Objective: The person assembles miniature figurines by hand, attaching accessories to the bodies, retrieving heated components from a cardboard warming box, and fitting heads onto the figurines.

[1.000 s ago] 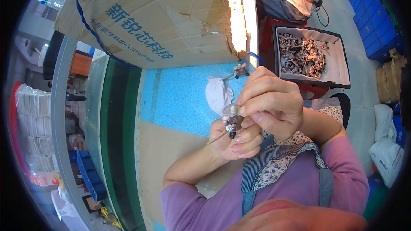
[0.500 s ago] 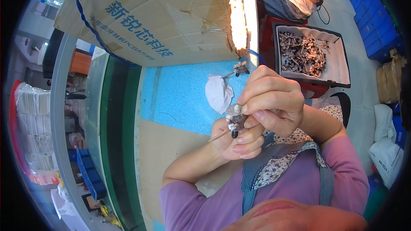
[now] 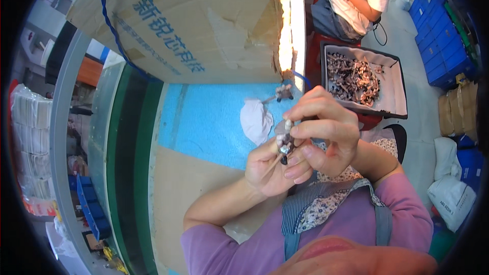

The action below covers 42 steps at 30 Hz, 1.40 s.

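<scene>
A small grey-brown animal figurine point(image 3: 284, 141), with pale and black parts and a thin brown stick-like tail, is held between both my hands. My left hand point(image 3: 267, 173) grips it from below, fingers closed round its lower part. My right hand point(image 3: 331, 125) pinches its upper end between thumb and fingertips. Much of the figurine is covered by the fingers. Just beyond my hands a similar figurine point(image 3: 284, 92) lies on the blue mat point(image 3: 204, 122), its stick pointing towards a crumpled white cloth or tissue point(image 3: 255, 120).
A large cardboard box point(image 3: 204, 30) stands at the mat's far side, a blue cord hanging over it. To the right, a lined black tray point(image 3: 395, 86) holds many figurines. A co-worker point(image 3: 351, 0) sits beyond it. A green strip point(image 3: 122, 173) runs along the left.
The held figurine has tilted and turned a little, and my right fingers have shifted on it. The whole view has moved slightly. The co-worker's arm has shifted.
</scene>
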{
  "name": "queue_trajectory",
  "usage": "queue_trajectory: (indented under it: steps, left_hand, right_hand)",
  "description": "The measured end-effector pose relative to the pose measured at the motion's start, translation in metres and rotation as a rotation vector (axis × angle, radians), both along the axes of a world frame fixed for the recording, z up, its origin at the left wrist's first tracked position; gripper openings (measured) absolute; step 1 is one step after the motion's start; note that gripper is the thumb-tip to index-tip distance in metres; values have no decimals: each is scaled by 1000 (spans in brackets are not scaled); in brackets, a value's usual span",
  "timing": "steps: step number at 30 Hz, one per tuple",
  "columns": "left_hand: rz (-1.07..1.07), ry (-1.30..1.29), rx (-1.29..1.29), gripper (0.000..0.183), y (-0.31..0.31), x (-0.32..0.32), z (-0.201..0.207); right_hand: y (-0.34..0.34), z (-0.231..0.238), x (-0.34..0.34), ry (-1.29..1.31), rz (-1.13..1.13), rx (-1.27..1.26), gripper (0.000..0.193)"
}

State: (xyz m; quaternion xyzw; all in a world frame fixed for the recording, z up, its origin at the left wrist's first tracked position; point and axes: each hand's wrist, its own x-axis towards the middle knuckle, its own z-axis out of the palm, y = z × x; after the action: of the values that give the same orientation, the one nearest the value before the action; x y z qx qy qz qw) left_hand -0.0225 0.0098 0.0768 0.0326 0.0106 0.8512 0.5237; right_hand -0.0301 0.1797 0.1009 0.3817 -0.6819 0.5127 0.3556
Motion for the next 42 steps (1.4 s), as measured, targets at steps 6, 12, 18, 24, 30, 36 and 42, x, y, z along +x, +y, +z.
queue_trajectory:
  steps: [6,12,18,24,30,36,42]
  left_hand:
    - [70,-17,-40,21,5,1,-5]
    - [143,84,-122,28,12,3,-13]
    - [138,83,-152,28,15,-2,-23]
    - [157,134,-217,26,14,-6,-30]
    - [88,-40,-160,21,12,-5,-34]
    - [60,-42,-86,33,8,-3,-40]
    - [-34,-64,-76,45,-1,-2,-52]
  right_hand:
    - [-6,-11,8,-74,-61,-78,30]
    - [-4,-24,19,-69,-74,-152,29]
    - [-2,-36,16,-130,-92,-215,26]
    - [-1,-44,12,-168,-122,-201,28]
    - [1,-48,9,-161,-160,-149,32]
    - [3,-48,10,-172,-69,-151,38]
    - [7,-50,10,-138,-32,-127,40]
